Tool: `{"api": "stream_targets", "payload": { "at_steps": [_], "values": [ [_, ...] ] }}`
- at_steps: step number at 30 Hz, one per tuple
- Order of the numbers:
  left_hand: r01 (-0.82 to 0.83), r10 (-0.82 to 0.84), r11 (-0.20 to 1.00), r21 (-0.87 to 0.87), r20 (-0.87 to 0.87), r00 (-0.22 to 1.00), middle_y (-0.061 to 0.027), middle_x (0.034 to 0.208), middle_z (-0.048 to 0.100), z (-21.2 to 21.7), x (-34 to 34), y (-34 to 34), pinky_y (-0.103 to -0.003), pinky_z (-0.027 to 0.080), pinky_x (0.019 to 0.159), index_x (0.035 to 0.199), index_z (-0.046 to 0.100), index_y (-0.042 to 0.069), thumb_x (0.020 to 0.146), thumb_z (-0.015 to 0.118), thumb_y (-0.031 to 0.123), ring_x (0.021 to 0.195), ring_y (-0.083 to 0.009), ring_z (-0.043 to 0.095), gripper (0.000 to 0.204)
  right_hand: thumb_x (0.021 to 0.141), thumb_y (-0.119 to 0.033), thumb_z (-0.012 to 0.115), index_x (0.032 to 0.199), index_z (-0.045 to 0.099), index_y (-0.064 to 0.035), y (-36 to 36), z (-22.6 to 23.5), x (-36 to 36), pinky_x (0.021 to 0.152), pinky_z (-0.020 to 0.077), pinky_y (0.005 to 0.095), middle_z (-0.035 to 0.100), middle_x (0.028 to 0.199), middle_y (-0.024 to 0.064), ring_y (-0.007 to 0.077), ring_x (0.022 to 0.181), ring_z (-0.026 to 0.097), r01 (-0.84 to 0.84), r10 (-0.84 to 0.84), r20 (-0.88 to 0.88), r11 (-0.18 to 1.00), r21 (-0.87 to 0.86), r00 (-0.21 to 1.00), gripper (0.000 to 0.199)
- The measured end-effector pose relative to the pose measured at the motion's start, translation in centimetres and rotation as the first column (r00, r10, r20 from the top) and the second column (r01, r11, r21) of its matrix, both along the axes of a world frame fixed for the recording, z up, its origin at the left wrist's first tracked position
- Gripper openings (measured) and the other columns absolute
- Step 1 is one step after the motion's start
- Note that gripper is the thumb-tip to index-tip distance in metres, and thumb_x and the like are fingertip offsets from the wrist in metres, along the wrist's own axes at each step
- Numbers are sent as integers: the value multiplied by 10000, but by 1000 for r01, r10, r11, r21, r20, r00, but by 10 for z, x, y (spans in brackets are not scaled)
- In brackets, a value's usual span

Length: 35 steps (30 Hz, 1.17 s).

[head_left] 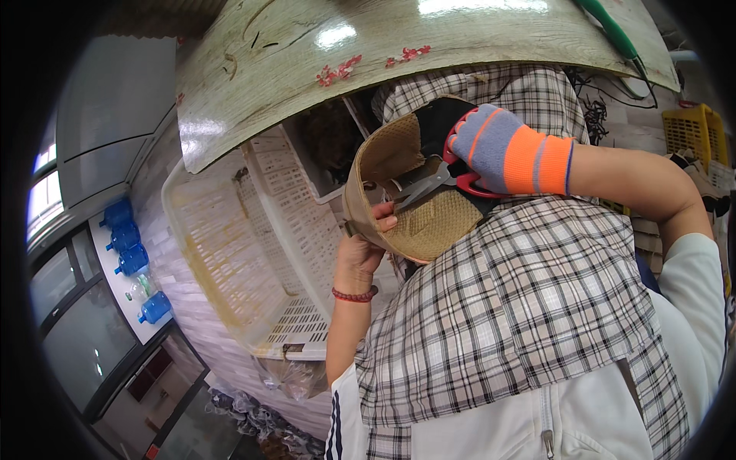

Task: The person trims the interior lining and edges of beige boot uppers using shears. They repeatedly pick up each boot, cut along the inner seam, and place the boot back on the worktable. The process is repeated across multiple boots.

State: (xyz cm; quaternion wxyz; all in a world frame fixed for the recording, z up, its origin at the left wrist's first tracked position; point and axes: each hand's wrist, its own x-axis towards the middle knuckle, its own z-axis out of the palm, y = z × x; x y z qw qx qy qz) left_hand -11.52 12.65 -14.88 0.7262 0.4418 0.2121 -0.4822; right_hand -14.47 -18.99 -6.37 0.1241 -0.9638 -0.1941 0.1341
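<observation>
Over my lap, a curved, hollow tan piece [441,226] with a woven-looking inner face and a dark part at its far side rests on the checked apron [521,307]. I cannot make out exactly what kind of article it is. My left hand [368,247], bare with a red bracelet at the wrist, grips its left wall, fingertips inside the hollow. My right hand [491,149], in a grey and orange glove, is closed round the red handles of a pair of scissors [425,186]. The scissors' blades point left inside the hollow, slightly parted, towards my left fingertips.
A wood-patterned table [284,84] stands ahead, with a green-handled tool [609,27] at its far right. White plastic baskets [222,253] sit on the floor at left. Blue water jugs [132,259] line the left wall. A yellow crate [694,134] is at right.
</observation>
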Motion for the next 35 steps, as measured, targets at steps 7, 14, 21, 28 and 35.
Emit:
{"api": "stream_targets", "payload": {
  "at_steps": [7,14,21,28,35],
  "values": [
    [3,-3,1000,-22,-18,1000,-99,1053,713,-3,-1,0,-352,573,873,1080,696,-16,762,779,-68,953,-222,683,334,768,-298,751,962,728,-123,3,-3,8,735,550,364,704,830,75,254,821,699,-59,62,59,997,-50,996,262],
    [52,-52,998,-29,-19,998,-129,1118,705,1,1,-4,-353,556,914,1159,662,-69,769,785,-25,1006,-228,674,412,801,-342,724,978,716,-122,-3,5,9,712,558,361,705,809,91,243,832,710,-81,69,-63,972,-219,996,283],
    [25,-25,1000,4,-7,1000,-123,1147,689,0,-1,-3,-352,557,914,1191,649,-62,760,792,-35,1031,-221,661,455,598,-595,861,1090,693,-64,-56,4,-4,793,551,411,702,949,116,328,923,683,119,-114,-170,993,20,979,743],
    [-7,7,1000,-4,23,1000,-97,1163,668,0,-4,-7,-350,552,923,1172,654,-24,749,792,-69,1046,-211,644,447,606,-677,822,1092,690,-44,-55,-8,-6,778,554,414,697,925,130,335,902,683,36,-50,-308,998,-51,950,809],
    [2,-2,1000,-15,21,1000,-95,1163,672,0,-7,-7,-354,545,931,1184,653,-28,757,787,-68,1053,-219,639,449,703,-746,713,1045,697,-72,-32,14,7,729,555,408,700,860,152,339,828,696,-6,-108,-597,983,-186,795,755]
  ]
}}
